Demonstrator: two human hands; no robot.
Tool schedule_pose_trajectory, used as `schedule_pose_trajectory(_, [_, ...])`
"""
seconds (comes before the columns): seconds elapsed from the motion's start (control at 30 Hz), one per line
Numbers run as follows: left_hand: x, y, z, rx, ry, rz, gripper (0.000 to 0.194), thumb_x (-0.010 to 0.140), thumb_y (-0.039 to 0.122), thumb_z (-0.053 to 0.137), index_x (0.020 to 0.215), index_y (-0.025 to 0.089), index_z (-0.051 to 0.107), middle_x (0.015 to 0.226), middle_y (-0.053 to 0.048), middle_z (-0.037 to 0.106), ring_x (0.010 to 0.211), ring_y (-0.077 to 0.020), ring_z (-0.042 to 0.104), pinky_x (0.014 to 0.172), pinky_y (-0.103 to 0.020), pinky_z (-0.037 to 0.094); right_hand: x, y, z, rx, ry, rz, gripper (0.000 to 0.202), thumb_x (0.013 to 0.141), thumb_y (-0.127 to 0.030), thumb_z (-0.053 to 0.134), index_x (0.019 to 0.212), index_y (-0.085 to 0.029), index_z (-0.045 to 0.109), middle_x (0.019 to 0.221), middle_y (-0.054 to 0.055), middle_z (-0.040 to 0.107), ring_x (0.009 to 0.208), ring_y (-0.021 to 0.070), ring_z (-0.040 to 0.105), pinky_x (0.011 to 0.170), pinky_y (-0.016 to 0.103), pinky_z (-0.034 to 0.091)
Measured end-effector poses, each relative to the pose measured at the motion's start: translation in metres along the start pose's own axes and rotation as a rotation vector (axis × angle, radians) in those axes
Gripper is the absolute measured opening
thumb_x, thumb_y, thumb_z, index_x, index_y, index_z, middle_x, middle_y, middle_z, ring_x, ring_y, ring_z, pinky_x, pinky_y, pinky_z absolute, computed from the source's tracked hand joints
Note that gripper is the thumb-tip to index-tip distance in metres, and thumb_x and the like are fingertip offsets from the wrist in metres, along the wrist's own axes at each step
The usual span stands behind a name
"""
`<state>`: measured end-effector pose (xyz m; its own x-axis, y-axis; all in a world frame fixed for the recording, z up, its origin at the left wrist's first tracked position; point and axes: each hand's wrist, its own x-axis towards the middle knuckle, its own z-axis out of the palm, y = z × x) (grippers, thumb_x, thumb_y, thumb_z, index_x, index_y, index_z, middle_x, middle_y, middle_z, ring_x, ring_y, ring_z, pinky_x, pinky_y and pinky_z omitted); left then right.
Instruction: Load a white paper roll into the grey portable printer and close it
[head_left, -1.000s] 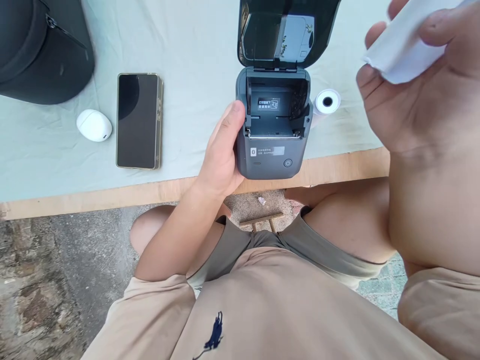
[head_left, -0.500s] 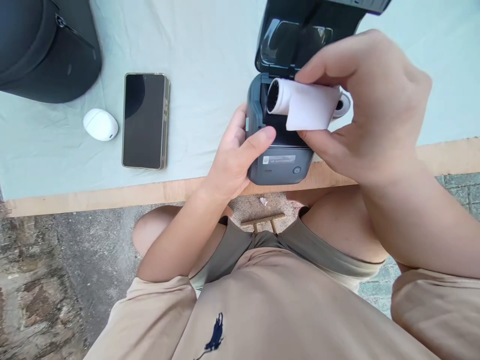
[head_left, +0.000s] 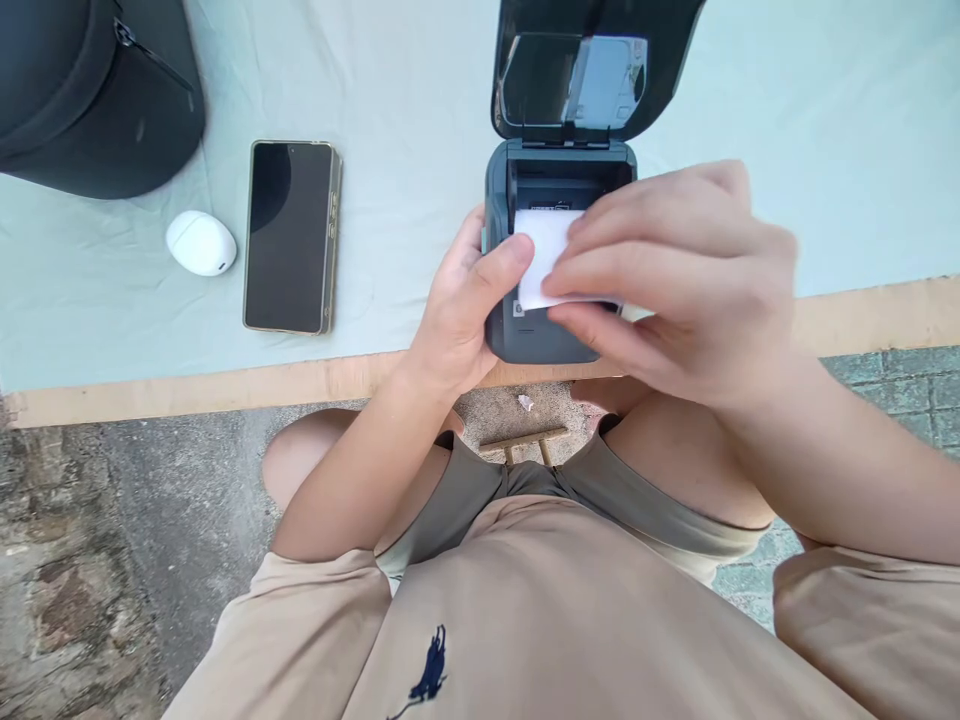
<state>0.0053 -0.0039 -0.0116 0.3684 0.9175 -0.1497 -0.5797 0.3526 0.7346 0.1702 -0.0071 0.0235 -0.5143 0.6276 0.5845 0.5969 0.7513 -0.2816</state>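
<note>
A dark grey label printer (head_left: 540, 345) stands at the table's front edge, its lid (head_left: 517, 90) raised and tipped back. My left hand (head_left: 461, 310) grips the printer's left side, with the thumb over the rim touching the paper. In the printer's opening lies the white paper roll (head_left: 541, 250), its loose end hanging over the front rim. My right hand (head_left: 675, 280) comes from the right, its thumb and fingers pinching the loose paper end. The hand hides the right part of the roll and of the printer.
On the pale cloth (head_left: 397, 130) to the left lie a phone (head_left: 289, 240) and a white earbud case (head_left: 200, 243). A black zipped bag (head_left: 97, 100) fills the far left corner. The wooden table edge (head_left: 187, 395) runs in front of my knees.
My right hand has brought the paper roll down and left into the printer's opening and now holds its loose end. The raised lid has shifted slightly left. My left hand stays on the printer.
</note>
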Motion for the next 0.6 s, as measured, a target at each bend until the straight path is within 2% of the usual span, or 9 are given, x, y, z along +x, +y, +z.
schedule_pose_trajectory(0.1, [0.000,0.002,-0.001,0.045,0.006,-0.008,0.019,0.080,0.025,0.065,0.096,0.026,0.056,0.093,0.000,0.063,0.099,-0.0231,0.064,0.087,-0.038,0.050,-0.002,0.002,0.000,0.069,-0.018,-0.034,0.013,0.082,-0.028,0.059,0.095,-0.023,0.060,0.094,0.000,0.069,0.100,0.0198,0.065,0.080,0.040,0.048])
schedule_pose_trajectory(0.23, [0.000,0.002,0.000,0.054,-0.007,-0.005,0.030,0.074,0.015,0.068,0.099,0.027,0.054,0.091,0.001,0.064,0.103,-0.0242,0.064,0.083,-0.037,0.055,-0.002,0.005,-0.006,0.119,0.052,0.125,0.009,0.080,-0.024,0.058,0.089,-0.023,0.058,0.094,0.003,0.066,0.094,0.0191,0.063,0.082,0.039,0.051])
schedule_pose_trajectory(0.37, [0.000,0.000,0.002,0.099,0.022,0.024,0.038,0.070,0.017,0.070,0.103,0.024,0.052,0.088,0.000,0.062,0.101,-0.0244,0.066,0.077,-0.033,0.057,-0.004,0.007,-0.007,0.043,0.011,0.196,0.017,0.079,-0.031,0.061,0.093,-0.021,0.060,0.097,0.008,0.063,0.094,0.0215,0.058,0.081,0.042,0.050])
schedule_pose_trajectory(0.47, [0.001,-0.001,0.001,0.081,0.027,0.019,0.035,0.074,0.023,0.067,0.104,0.024,0.051,0.091,0.000,0.062,0.107,-0.0254,0.064,0.081,-0.035,0.057,-0.006,0.008,-0.007,0.028,-0.024,0.171,0.021,0.078,-0.030,0.063,0.096,-0.020,0.060,0.098,0.008,0.063,0.095,0.0212,0.058,0.086,0.042,0.049])
schedule_pose_trajectory(0.53, [0.002,-0.003,-0.002,0.087,0.032,0.024,0.034,0.074,0.024,0.066,0.105,0.024,0.052,0.093,-0.001,0.063,0.110,-0.0260,0.062,0.086,-0.038,0.056,-0.007,0.008,-0.008,0.071,0.023,0.197,0.031,0.075,-0.029,0.066,0.103,-0.019,0.060,0.106,0.008,0.059,0.105,0.0214,0.055,0.090,0.040,0.049])
schedule_pose_trajectory(0.6, [0.003,-0.004,-0.005,0.109,-0.008,0.047,0.038,0.070,0.022,0.070,0.105,0.027,0.053,0.093,-0.001,0.064,0.102,-0.0248,0.064,0.083,-0.038,0.056,-0.006,0.009,-0.011,0.310,0.195,0.367,0.040,0.070,-0.025,0.071,0.108,-0.024,0.060,0.117,0.003,0.056,0.117,0.0206,0.050,0.094,0.035,0.046])
